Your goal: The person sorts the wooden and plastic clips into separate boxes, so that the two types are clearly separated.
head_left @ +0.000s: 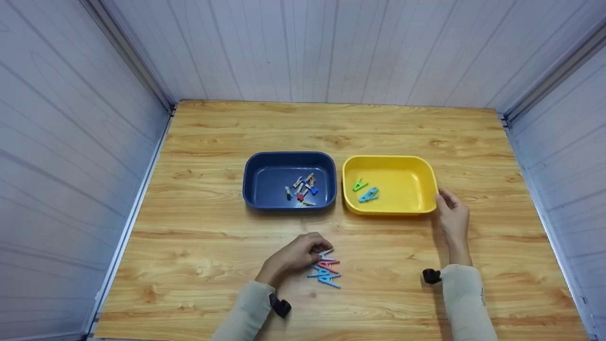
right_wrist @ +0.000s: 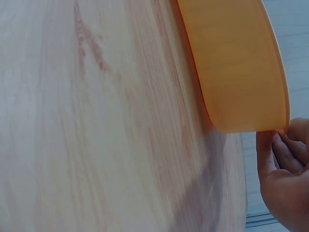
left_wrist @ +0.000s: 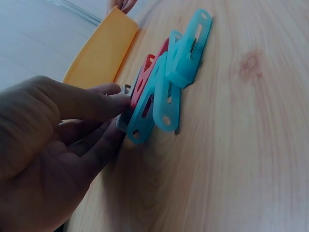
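Observation:
At the far end of a small group of clothespins, my left hand [head_left: 296,251] pinches a pale clothespin [head_left: 326,255] between thumb and fingers. Right behind it lie a red clothespin [head_left: 330,265] and blue clothespins [head_left: 329,280], overlapping on the table. The left wrist view shows the thumb [left_wrist: 104,104] against the pale one, mostly hidden by the fingers. My right hand [head_left: 455,220] grips the right rim of a yellow tub [head_left: 388,211]. Inside that tub are a green clothespin [head_left: 360,184] and light-blue clothespins [head_left: 369,194].
Left of the yellow tub stands a dark blue tub [head_left: 265,205] with several small clothespins [head_left: 303,188] toward its right side. Both tubs sit on a wood-grain table [head_left: 203,265]. Pale panel walls [head_left: 303,52] enclose the back and both sides.

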